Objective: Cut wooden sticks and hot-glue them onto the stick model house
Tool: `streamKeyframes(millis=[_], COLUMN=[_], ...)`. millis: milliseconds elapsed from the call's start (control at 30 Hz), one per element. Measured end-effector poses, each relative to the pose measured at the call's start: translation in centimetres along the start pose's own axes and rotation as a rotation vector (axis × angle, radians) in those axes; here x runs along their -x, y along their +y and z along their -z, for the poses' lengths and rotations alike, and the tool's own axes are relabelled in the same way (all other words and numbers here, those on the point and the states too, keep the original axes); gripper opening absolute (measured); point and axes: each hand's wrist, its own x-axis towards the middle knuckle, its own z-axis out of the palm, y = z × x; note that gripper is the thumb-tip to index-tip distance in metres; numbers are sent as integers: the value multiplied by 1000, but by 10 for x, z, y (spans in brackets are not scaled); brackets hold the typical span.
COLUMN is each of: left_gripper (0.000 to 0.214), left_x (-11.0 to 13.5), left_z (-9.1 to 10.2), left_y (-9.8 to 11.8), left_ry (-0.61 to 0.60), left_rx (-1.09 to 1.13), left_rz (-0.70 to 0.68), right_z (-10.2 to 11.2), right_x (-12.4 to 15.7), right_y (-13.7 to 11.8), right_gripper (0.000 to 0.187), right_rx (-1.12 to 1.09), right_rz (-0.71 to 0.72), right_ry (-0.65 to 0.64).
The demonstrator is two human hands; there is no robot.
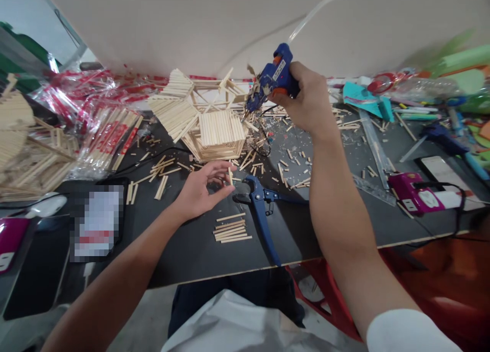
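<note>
In the head view, the left hand (201, 189) pinches a short stick (230, 176) near the stick model (222, 128) on the tabletop (184, 260), while the right hand (306, 97) grips a glue gun (281, 74), nozzle beside the model's edge. The step appears to be gluing; joining the stick calls for a steady pinch, fingertips clear of the nozzle.

Glue gun (270, 81): blue and orange plastic, crusted and rough toward the front.
Glue stick (307, 18): translucent, smooth.
Stick model (222, 128): bare pale wood, matt, ridged.
Cutter (262, 214): smooth blue handles, dark metal-looking head.
Wrappers (97, 89): clear crinkled plastic film, glossy, printed red.
Tabletop (184, 260): dark, matt.
Shirt (229, 329): white cloth, creased.
</note>
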Motion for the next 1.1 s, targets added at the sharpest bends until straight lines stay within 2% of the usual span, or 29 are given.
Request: streamKeyframes(millis=[167,267,400,500,600,733,967,1100], left_gripper=[43,41,38,38,33,35,34,35], left_x=[5,2,-14,-37,-60,-81,-88,-89], left_z=[0,6,18,25,27,25,23,23], left_y=[27,49,73,84,83,72,58,58], left_ry=[-5,64,176,173,157,138,131,93], left_rx=[-281,-476,-629,-656,-671,-649,-679,-703], left_rz=[-156,-232,-254,-279,-306,-305,-253,-234], right_z=[0,0,0,0,1,4,4,1], right_x=[-1,0,1,0,0,1,0,-1], right_y=[-3,-4,-5,-4,-1,2,10,14], right_gripper=[20,21,17,16,16,18,13,19], right_rx=[52,70,72,65,84,130,121,136], right_rz=[-96,-108,-82,-68,-103,-190,-165,-145], right_ry=[-6,-4,24,52,50,9,50,104])
